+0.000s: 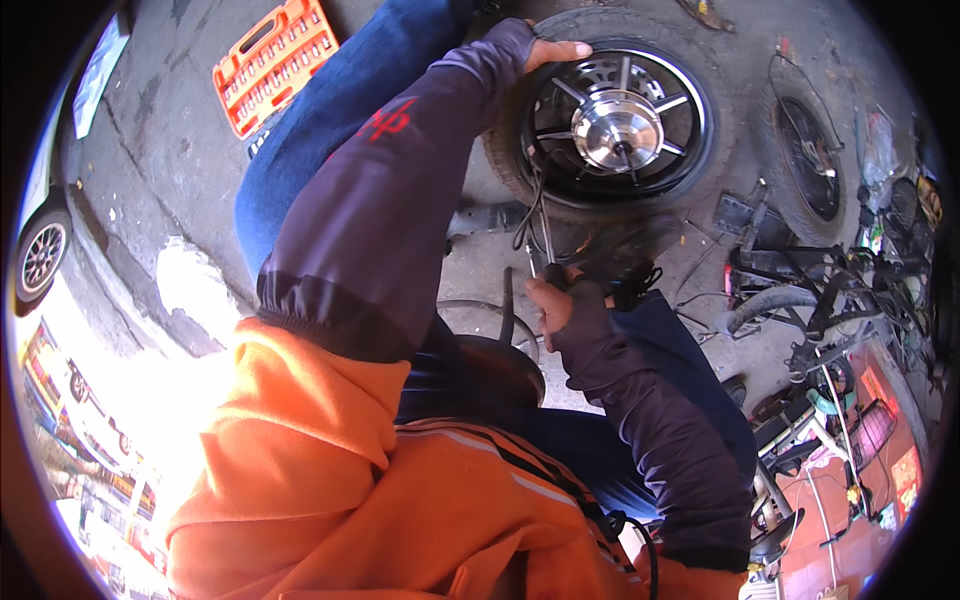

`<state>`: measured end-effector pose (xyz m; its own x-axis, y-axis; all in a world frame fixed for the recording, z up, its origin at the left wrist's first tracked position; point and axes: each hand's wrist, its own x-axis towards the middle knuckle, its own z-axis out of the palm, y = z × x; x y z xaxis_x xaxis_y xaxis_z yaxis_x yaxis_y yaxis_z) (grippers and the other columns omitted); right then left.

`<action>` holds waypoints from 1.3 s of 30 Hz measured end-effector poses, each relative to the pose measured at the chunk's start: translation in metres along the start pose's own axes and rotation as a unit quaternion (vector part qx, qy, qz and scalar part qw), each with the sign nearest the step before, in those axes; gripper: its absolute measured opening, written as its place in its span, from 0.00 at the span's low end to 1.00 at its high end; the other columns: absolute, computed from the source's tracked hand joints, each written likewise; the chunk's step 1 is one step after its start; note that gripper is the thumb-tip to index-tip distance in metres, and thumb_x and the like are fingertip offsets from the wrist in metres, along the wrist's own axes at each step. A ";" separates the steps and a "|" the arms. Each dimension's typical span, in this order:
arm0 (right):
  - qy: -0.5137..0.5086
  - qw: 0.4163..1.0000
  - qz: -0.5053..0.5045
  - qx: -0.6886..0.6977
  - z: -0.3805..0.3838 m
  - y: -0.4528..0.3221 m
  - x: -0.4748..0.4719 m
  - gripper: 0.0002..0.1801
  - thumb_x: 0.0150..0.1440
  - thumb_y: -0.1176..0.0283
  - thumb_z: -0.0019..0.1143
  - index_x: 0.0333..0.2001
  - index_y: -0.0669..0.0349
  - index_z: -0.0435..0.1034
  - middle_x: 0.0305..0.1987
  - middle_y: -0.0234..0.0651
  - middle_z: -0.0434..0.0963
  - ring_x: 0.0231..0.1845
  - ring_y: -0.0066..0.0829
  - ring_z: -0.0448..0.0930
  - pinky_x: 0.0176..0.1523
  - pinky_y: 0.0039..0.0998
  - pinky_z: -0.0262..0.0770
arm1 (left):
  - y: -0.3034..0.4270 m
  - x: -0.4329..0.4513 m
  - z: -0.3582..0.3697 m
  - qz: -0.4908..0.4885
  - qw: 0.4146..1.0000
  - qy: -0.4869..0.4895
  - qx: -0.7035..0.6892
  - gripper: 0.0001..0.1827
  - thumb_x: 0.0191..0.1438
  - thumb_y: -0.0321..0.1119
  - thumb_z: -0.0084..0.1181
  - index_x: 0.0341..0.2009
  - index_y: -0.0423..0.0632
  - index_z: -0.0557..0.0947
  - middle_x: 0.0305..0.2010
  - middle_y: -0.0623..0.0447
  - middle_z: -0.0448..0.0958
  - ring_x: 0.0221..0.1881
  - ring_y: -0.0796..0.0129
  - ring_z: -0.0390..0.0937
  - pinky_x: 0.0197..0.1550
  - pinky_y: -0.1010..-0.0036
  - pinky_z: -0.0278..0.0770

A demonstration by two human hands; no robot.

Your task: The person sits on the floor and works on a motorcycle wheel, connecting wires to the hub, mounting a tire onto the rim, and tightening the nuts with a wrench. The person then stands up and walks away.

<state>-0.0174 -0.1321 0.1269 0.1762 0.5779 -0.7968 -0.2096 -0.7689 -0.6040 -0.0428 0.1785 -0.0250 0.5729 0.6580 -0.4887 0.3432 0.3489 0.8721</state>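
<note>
Before me is a spoked wheel with a shiny metal hub motor (618, 132), a black rim (541, 171) and a black rubber tyre (504, 154). My left hand (553, 52) grips the tyre at its far left side, thumb laid along the rim; its other fingers are mostly hidden. Below the wheel, my right hand (553, 307) is closed around the dark handle of a screwdriver (547, 236), whose metal shaft points up to the wheel's near edge. A second thin metal rod (532, 259) sticks up beside that hand. A dark cable (520, 234) loops next to the shaft.
An orange socket set case (276, 67) lies open beyond my left leg. Another wheel with a tyre (806, 165) is at the right, near a heap of bicycle parts (817, 289). A dark round object (510, 367) sits between my legs. A car wheel (43, 255) shows far left.
</note>
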 end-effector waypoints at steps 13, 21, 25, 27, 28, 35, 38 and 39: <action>0.031 0.988 0.146 0.029 -0.029 -0.014 -0.010 0.13 0.53 0.66 0.62 0.38 0.59 0.69 0.21 0.27 0.69 0.11 0.16 0.64 0.12 0.23 0.53 | 0.036 0.002 0.027 0.061 0.960 -0.001 0.275 0.61 0.35 0.74 0.61 0.61 0.35 0.68 0.61 0.34 0.68 0.63 0.46 0.67 0.64 0.65 0.63; -0.083 0.985 0.137 -0.060 -0.100 -0.010 0.006 0.17 0.54 0.64 0.58 0.44 0.62 0.69 0.23 0.30 0.71 0.11 0.18 0.65 0.12 0.23 0.57 | 0.050 0.005 0.036 0.088 0.973 -0.010 0.215 0.58 0.33 0.70 0.67 0.58 0.34 0.71 0.54 0.35 0.74 0.56 0.46 0.73 0.58 0.65 0.69; -0.168 0.958 0.153 -0.177 -0.149 -0.030 0.029 0.14 0.53 0.69 0.56 0.39 0.66 0.66 0.20 0.34 0.71 0.08 0.22 0.69 0.09 0.23 0.59 | 0.060 -0.001 0.039 0.065 0.954 0.022 0.292 0.56 0.36 0.72 0.63 0.55 0.33 0.73 0.52 0.34 0.75 0.55 0.46 0.74 0.57 0.65 0.70; -0.217 0.947 0.149 -0.184 -0.156 -0.033 0.031 0.12 0.53 0.69 0.56 0.36 0.65 0.66 0.20 0.35 0.71 0.08 0.23 0.69 0.09 0.23 0.60 | 0.062 0.000 0.040 0.078 0.957 0.012 0.279 0.49 0.40 0.73 0.57 0.47 0.35 0.80 0.48 0.33 0.77 0.50 0.44 0.76 0.54 0.62 0.72; -0.227 0.943 0.169 -0.175 -0.156 -0.033 0.030 0.10 0.53 0.70 0.57 0.33 0.63 0.64 0.20 0.34 0.72 0.08 0.23 0.70 0.09 0.23 0.59 | 0.062 0.003 0.040 0.084 0.962 -0.001 0.261 0.52 0.39 0.74 0.57 0.49 0.34 0.78 0.48 0.33 0.77 0.51 0.45 0.76 0.54 0.63 0.72; -0.277 0.937 0.189 -0.101 -0.164 -0.059 0.037 0.12 0.53 0.68 0.57 0.29 0.64 0.63 0.19 0.36 0.72 0.08 0.23 0.69 0.10 0.22 0.59 | 0.059 0.016 0.043 0.050 0.964 0.034 0.258 0.54 0.38 0.74 0.59 0.50 0.31 0.77 0.48 0.32 0.77 0.50 0.47 0.77 0.54 0.65 0.72; -0.242 0.940 0.226 -0.084 -0.162 -0.068 0.034 0.11 0.53 0.69 0.57 0.31 0.64 0.64 0.19 0.36 0.71 0.08 0.22 0.68 0.10 0.22 0.60 | 0.074 0.017 0.047 0.044 0.956 0.022 0.289 0.50 0.41 0.75 0.54 0.45 0.34 0.81 0.45 0.33 0.79 0.46 0.47 0.78 0.51 0.63 0.72; -0.241 0.945 0.215 -0.049 -0.158 -0.069 0.030 0.11 0.53 0.69 0.57 0.32 0.64 0.64 0.19 0.36 0.71 0.08 0.22 0.67 0.10 0.22 0.60 | 0.080 0.015 0.049 0.027 0.957 0.012 0.290 0.50 0.42 0.76 0.53 0.44 0.35 0.81 0.45 0.33 0.79 0.46 0.47 0.78 0.51 0.62 0.73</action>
<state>0.1544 -0.1052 0.1472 -0.3688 0.2447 -0.8967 -0.0672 -0.9692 -0.2369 0.0296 0.1834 0.0359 0.5859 0.6824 -0.4371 0.6736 -0.1101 0.7309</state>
